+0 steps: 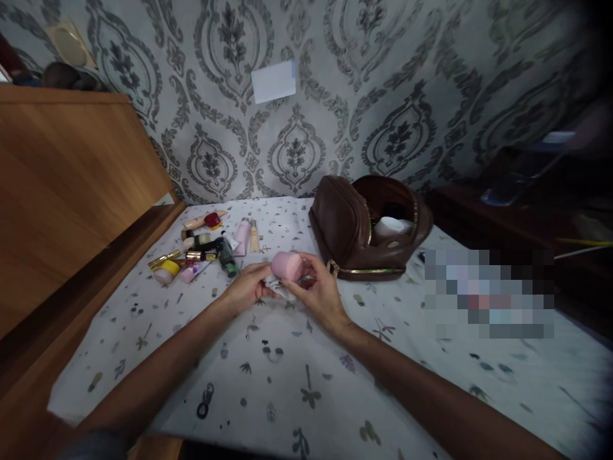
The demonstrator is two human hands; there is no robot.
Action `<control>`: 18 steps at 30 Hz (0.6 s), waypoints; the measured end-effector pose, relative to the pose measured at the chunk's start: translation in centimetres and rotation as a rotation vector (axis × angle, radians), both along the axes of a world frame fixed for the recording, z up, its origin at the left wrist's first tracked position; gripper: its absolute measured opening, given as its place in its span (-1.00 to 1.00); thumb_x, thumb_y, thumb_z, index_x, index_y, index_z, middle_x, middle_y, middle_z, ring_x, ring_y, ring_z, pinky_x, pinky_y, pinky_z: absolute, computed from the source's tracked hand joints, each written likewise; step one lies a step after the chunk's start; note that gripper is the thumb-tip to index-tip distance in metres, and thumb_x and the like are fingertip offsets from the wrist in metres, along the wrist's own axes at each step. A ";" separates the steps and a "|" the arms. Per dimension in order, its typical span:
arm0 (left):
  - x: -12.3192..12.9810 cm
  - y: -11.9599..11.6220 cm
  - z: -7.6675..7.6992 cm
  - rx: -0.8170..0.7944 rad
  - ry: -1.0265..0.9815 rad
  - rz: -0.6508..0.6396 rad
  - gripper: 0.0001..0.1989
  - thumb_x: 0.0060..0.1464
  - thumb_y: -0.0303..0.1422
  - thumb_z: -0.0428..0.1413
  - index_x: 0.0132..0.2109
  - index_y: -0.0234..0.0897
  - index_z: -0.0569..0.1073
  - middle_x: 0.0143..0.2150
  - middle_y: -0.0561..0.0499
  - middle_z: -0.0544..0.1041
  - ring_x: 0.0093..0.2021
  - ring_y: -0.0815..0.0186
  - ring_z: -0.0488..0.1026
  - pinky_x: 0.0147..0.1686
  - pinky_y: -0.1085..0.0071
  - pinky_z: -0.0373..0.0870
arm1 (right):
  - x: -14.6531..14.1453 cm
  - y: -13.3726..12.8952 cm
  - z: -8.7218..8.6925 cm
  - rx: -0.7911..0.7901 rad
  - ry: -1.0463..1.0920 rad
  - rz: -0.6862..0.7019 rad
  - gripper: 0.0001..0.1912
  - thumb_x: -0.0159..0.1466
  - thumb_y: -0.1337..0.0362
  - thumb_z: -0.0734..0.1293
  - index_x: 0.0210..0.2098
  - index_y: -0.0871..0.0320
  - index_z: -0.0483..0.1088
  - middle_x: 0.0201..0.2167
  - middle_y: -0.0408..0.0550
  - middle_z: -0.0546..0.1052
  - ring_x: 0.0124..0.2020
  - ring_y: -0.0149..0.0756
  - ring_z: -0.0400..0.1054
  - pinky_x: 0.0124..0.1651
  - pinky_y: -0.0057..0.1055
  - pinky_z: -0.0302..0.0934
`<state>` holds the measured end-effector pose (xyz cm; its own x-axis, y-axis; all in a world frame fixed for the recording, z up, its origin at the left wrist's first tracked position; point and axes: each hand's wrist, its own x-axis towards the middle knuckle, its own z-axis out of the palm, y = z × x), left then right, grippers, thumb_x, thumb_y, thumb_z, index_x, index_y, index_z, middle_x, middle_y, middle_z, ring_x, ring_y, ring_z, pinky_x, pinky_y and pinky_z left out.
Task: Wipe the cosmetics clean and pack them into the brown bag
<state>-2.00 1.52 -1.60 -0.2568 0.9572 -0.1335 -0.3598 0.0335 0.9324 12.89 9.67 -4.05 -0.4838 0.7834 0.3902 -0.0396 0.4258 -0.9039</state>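
A pink cylindrical jar [287, 266], its sides smooth and plain, is tilted above the table in the middle of the head view. The fingers of my right hand [323, 292] are closed around its right end. My left hand [246, 287] is at the jar's left side, its fingers bent around a crumpled white cloth or tissue [281, 291] that lies under the jar. Part of the cloth and some fingertips are hidden behind the jar. Just beyond my right hand stands an unzipped brown leather toiletry bag [338, 220], with a white round lid [389, 226] showing inside.
Several cosmetics lie to the left, among them a pink tube [242, 236], a beige tube [255, 237], a dark green bottle [227, 259] and a yellow-lidded jar [166, 271]. A wooden panel [71, 191] borders the left. The patterned tablecloth [268, 396] meets a wallpapered wall. A blurred-out patch covers the right.
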 end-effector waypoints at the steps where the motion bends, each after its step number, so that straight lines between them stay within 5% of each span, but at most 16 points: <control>1: 0.0 0.0 -0.1 0.004 0.003 0.009 -0.64 -0.15 -0.19 0.38 -0.36 -0.39 0.48 -0.46 0.07 0.42 -0.49 0.41 0.42 -0.50 0.43 0.56 | 0.0 0.1 0.0 0.028 -0.010 -0.027 -0.47 0.10 0.18 0.45 0.03 0.14 0.31 -0.11 0.03 0.47 -0.22 -0.24 0.37 -0.27 -0.36 0.29; 5: 0.1 -0.1 -0.1 0.037 0.071 0.063 -0.61 -0.12 -0.15 0.36 -0.26 -0.35 0.49 -0.36 0.06 0.44 -0.44 0.42 0.42 -0.45 0.43 0.56 | 0.1 0.6 -0.3 0.123 -0.056 -0.121 -0.49 0.09 0.20 0.43 0.01 0.16 0.34 -0.13 0.05 0.46 -0.22 -0.20 0.35 -0.23 -0.32 0.29; 10: -0.2 -0.5 0.0 0.097 0.624 0.138 -0.56 0.09 -0.13 0.19 0.03 -0.30 0.48 -0.04 -0.07 0.52 -0.12 0.21 0.49 -0.28 0.41 0.52 | 0.2 0.6 -0.4 0.216 -0.122 -0.097 -0.55 0.09 0.17 0.42 -0.04 0.13 0.37 -0.17 0.04 0.47 -0.18 -0.15 0.37 -0.18 -0.27 0.30; 14: -0.5 -0.6 -0.4 0.136 0.959 0.153 -0.61 0.22 -0.20 0.05 0.08 -0.32 0.47 -0.02 -0.09 0.57 -0.01 0.14 0.48 -0.08 0.34 0.46 | 0.2 0.3 -0.5 0.285 -0.170 -0.087 -0.55 0.09 0.19 0.43 -0.04 0.14 0.39 -0.18 0.04 0.47 -0.19 -0.14 0.39 -0.12 -0.21 0.32; 18: -0.6 -0.6 -0.6 0.159 1.008 0.112 -0.61 0.26 -0.19 -0.01 0.08 -0.34 0.47 -0.03 -0.10 0.58 -0.09 0.18 0.51 -0.10 0.35 0.46 | 0.0 0.5 -0.8 0.291 -0.210 -0.103 -0.46 0.07 0.15 0.45 0.02 0.17 0.37 -0.18 0.07 0.48 -0.20 -0.11 0.41 -0.13 -0.18 0.34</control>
<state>-2.58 0.89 -2.23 -0.2683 0.9085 0.3203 0.6001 -0.1025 0.7933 12.92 10.14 -4.82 -0.5017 0.7027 0.5045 0.1899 0.6585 -0.7282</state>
